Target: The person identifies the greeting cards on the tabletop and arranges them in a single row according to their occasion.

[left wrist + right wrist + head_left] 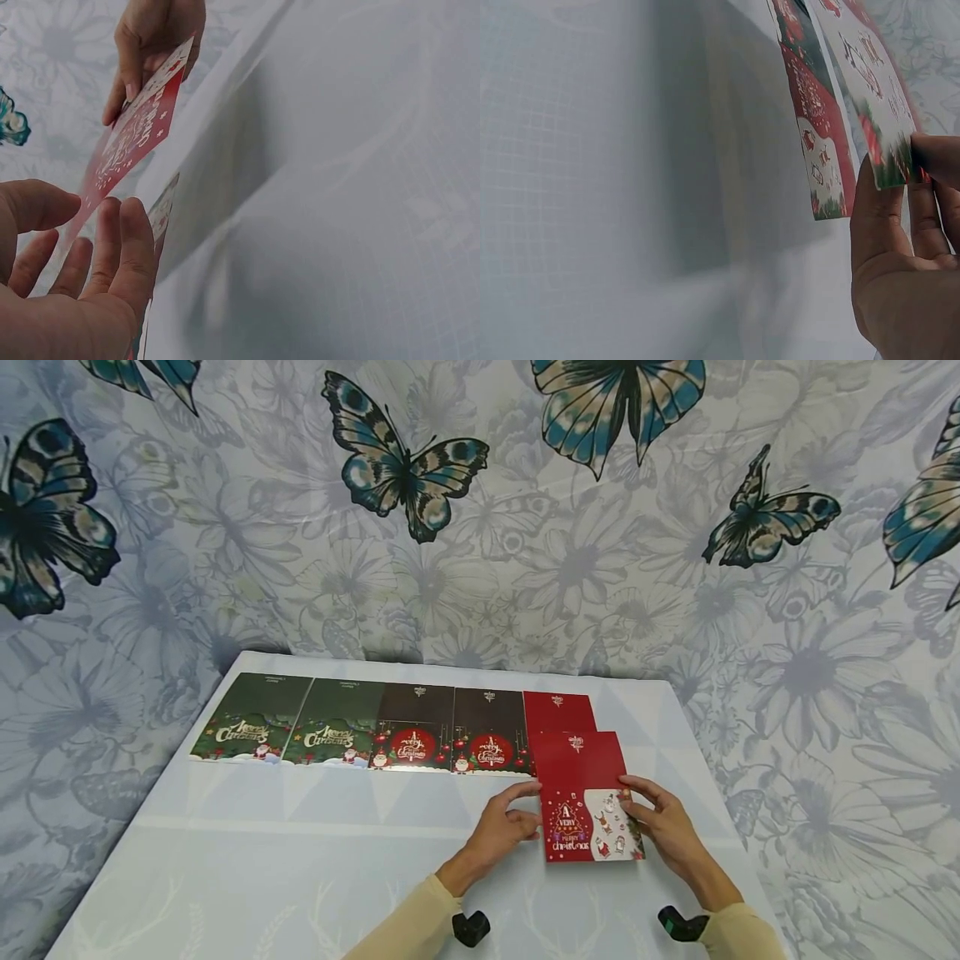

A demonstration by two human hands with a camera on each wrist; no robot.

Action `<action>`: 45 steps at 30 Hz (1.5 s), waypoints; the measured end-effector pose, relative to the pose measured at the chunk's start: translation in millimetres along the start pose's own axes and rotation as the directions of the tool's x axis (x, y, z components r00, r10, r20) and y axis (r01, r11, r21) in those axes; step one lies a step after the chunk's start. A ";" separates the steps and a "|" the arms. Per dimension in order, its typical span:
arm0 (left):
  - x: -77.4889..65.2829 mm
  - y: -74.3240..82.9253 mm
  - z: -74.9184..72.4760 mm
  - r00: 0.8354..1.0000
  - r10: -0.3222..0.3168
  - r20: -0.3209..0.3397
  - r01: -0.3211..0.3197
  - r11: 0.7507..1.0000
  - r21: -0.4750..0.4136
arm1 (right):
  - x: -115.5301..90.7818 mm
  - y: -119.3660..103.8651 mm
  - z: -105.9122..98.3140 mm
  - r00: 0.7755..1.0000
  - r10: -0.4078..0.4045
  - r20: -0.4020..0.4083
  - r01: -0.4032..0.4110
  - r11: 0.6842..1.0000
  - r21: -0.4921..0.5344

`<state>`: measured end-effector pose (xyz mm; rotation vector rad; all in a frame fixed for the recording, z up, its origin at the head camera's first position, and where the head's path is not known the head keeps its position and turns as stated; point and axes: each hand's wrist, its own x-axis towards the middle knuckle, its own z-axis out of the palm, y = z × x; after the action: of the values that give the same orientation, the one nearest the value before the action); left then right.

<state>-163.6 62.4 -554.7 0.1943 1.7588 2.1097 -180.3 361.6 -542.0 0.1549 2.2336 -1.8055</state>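
Note:
A red folded-out Christmas card [581, 760] with "A very Merry Christmas" and a white patch of small figures is held over the table, overlapping a matching red card [558, 706] that lies behind it. My right hand [667, 827] pinches its right edge between thumb and fingers; the right wrist view shows this at the green-decorated corner [889, 161]. At the left edge, my left hand [498, 827] has its fingertips right beside the card, thumb and fingers spread apart in the left wrist view.
In a row along the table's back lie two green cards [333, 718] and two dark cards with red ornaments [491, 735], left of the red one. The table [300, 860] has a pale cloth. A butterfly-patterned curtain [450, 593] hangs behind it.

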 end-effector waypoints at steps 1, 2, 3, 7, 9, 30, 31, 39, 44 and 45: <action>-0.6 0.2 -0.4 1.000 0.005 0.002 -0.005 1.000 -0.001 | 0.7 -0.7 -0.8 1.000 0.000 -0.003 0.000 1.000 0.003; -1.1 0.3 -1.0 1.000 0.009 0.002 -0.009 1.000 0.000 | 1.6 -1.5 -1.8 1.000 -0.001 -0.005 0.001 1.000 0.007; -1.5 0.7 -1.5 1.000 0.011 0.001 -0.011 1.000 -0.002 | 2.6 -2.4 -2.9 1.000 -0.002 -0.010 0.002 1.000 0.015; -2.9 2.1 -3.9 1.000 -0.004 -0.020 0.004 1.000 0.017 | 7.2 -5.2 -9.7 1.000 0.006 -0.021 -0.006 0.999 0.041; -3.0 2.4 -5.2 0.999 -0.012 -0.031 0.013 0.999 0.039 | 10.3 -6.1 -14.1 1.000 0.009 -0.028 -0.007 0.998 0.063; -10.0 -11.5 -20.8 0.993 -0.055 -0.105 0.069 0.988 0.138 | 47.3 -0.3 -74.1 0.977 -0.019 -0.212 0.089 0.941 0.326; -10.8 -11.8 -21.1 0.993 -0.052 -0.103 0.066 0.988 0.139 | 48.5 -0.6 -76.2 0.976 -0.014 -0.217 0.084 0.944 0.319; -15.5 -14.9 -26.2 0.995 -0.021 -0.102 0.038 0.985 0.168 | 64.3 -10.7 -90.4 0.985 -0.001 -0.172 0.042 0.972 0.232; -14.9 -17.8 -30.8 0.993 -0.011 -0.114 0.032 0.982 0.184 | 72.1 -17.2 -96.5 0.988 -0.003 -0.152 0.030 0.984 0.175; -15.3 -17.8 -31.0 0.993 -0.013 -0.114 0.034 0.982 0.187 | 73.0 -17.8 -97.8 0.988 -0.004 -0.151 0.028 0.987 0.156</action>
<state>-156.7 30.7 -576.2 0.1073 2.0178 1.9714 -268.2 446.8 -526.3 0.3148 2.1936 -2.0418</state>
